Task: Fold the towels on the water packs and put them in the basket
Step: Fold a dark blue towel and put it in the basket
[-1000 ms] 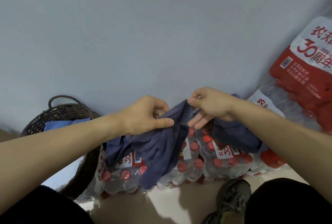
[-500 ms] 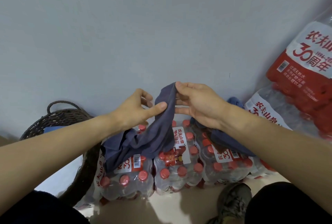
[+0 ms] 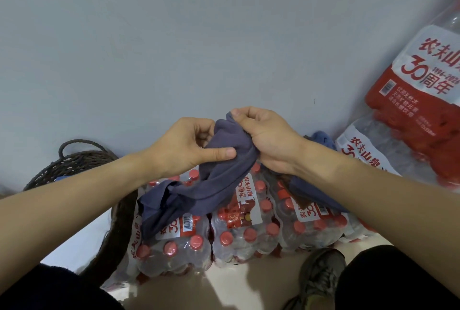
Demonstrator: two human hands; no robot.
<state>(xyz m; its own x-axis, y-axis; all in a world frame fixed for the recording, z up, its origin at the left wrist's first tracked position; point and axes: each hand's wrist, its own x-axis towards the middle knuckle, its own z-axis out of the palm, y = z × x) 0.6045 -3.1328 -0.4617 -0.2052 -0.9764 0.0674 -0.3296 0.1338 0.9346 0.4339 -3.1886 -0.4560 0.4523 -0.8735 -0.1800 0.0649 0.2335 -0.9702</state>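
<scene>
Your left hand (image 3: 191,150) and your right hand (image 3: 267,135) are both closed on the same soft dark grey-blue cloth towel (image 3: 211,185), the left pinching it between thumb and fingers, the right gripping its top corner close beside. The towel is lifted at that end only; its lower part hangs down and lies bunched on the shrink-wrapped packs of clear water bottles with red caps (image 3: 236,230), toward the left side. I think the main risk is here: the cloth is twisted like a rope, so if you begin to fold now, the edges will not meet and the fold will be crooked. The trailing end could also catch on a bottle cap or slide off the near edge to the pale floor (image 3: 224,292) when you pull. Your two grips are very near each other, so the towel cannot spread flat until you move them apart. Counting now: two hands; one towel in hand; a second dark cloth (image 3: 308,192) partly hidden under your right forearm; a small blue piece of fabric (image 3: 321,136) far behind the wrist, which I cannot identify; three packs in the near row, and at least two larger packs (image 3: 423,90) at the far right; one dark woven wicker basket (image 3: 82,160) at the left, with something blue just visible inside; one grey shoe (image 3: 321,277).
</scene>
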